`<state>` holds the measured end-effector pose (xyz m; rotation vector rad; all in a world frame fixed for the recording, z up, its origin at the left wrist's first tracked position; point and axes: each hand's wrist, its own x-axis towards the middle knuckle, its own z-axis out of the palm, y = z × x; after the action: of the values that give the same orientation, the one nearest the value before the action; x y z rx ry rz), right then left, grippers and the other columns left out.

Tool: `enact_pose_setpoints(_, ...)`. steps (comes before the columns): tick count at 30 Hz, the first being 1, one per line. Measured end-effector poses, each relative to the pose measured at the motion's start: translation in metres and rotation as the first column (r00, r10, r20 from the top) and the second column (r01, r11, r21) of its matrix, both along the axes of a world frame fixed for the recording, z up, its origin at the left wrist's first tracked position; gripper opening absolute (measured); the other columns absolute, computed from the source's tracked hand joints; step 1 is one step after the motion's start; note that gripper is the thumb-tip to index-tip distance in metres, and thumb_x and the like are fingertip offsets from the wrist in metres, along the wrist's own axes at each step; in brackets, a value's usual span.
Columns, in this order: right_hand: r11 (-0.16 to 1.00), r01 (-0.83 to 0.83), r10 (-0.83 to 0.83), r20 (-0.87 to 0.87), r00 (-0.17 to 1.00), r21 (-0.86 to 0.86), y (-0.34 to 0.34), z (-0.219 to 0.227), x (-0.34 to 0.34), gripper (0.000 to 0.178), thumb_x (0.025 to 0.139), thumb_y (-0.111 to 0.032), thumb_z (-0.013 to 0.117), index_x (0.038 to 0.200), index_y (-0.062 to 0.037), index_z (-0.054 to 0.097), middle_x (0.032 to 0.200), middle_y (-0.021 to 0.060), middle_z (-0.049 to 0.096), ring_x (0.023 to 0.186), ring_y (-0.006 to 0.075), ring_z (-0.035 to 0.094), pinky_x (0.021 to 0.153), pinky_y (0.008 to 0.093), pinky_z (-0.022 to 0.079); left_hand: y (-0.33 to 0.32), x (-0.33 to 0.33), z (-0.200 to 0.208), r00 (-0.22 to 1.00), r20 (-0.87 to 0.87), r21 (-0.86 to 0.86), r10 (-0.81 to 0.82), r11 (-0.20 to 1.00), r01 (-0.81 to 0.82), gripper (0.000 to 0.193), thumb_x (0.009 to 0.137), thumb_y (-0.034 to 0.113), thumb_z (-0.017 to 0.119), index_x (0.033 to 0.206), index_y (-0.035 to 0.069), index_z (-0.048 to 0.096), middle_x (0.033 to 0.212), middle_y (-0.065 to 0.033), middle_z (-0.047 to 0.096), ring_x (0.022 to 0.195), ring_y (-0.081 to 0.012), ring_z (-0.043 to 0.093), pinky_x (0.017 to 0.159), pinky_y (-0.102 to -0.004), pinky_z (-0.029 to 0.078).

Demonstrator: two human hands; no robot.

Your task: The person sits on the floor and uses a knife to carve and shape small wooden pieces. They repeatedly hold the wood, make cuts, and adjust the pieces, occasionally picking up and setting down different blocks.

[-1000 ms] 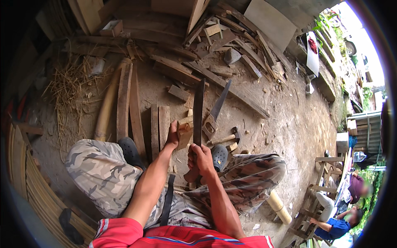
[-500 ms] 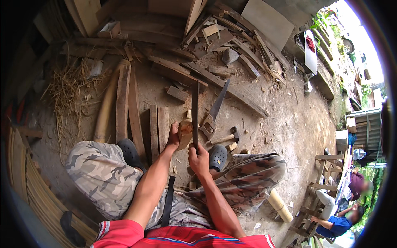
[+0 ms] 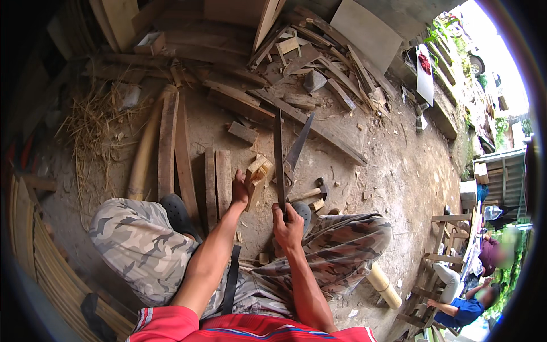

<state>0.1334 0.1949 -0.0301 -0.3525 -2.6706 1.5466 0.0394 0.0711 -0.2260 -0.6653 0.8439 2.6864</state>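
Observation:
My left hand (image 3: pixel 240 189) is closed around the side of a short wooden block (image 3: pixel 258 178), which stands tilted in front of me with a notched, pale cut top. My right hand (image 3: pixel 288 224) grips the lower end of a long, dark, straight blade that looks like a machete (image 3: pixel 278 157). It points away from me, just right of the block and apart from it. Behind the blade, a handsaw (image 3: pixel 298 147) with a wooden handle lies on the ground, partly covered. Close by lies a hammer (image 3: pixel 310 194) with a wooden handle.
Two short boards (image 3: pixel 217 182) and longer planks (image 3: pixel 168 145) lie left of my hands, beside a bamboo pole (image 3: pixel 149 148). A scrap wood heap (image 3: pixel 319 57) fills the far side. Two people (image 3: pixel 464 305) sit at the right near a wooden frame (image 3: pixel 447 259).
My right hand has moved the machete to the right, away from the block. The block has turned in my left hand, so its notched top shows more.

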Motion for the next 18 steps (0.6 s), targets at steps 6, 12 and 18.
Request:
enact_pose_setpoints(6,0.993,0.109,-0.113,-0.200,0.973,-0.035,-0.021,0.000,-0.035,0.022,0.086,-0.021,0.074,0.095,-0.0021,0.067,0.058,0.0036,0.052,0.056,0.0083,0.042,0.051,0.0278,0.038,0.006,0.012,0.005,0.930,-0.250,-0.732,-0.271,0.681,0.002,0.046,0.096,0.044,0.055,0.083,0.002,0.069,0.072,-0.0069,0.066,0.067,-0.0170,0.060,0.065,-0.0340,0.046)
enact_pose_setpoints(12,0.988,0.118,-0.134,-0.182,0.974,-0.098,0.001,-0.017,-0.041,0.027,0.085,-0.017,0.075,0.107,-0.0035,0.064,0.063,0.0028,0.057,0.057,0.0063,0.047,0.054,0.0247,0.041,0.022,0.021,0.052,0.927,-0.164,-0.804,-0.338,0.590,0.073,0.040,0.087,0.038,0.071,0.075,0.001,0.061,0.066,-0.0076,0.063,0.057,-0.0165,0.058,0.057,-0.0338,0.046)
enact_pose_setpoints(18,0.997,0.033,-0.043,-0.176,0.983,-0.064,-0.011,-0.027,-0.040,0.024,0.084,-0.014,0.073,0.104,-0.0039,0.063,0.074,0.0128,0.068,0.064,0.0209,0.067,0.061,0.0330,0.051,0.019,0.022,-0.013,0.976,-0.181,-0.607,-0.120,0.795,-0.015,0.046,0.096,0.045,0.052,0.091,0.001,0.062,0.078,-0.0096,0.068,0.069,-0.0208,0.065,0.069,-0.0359,0.053)
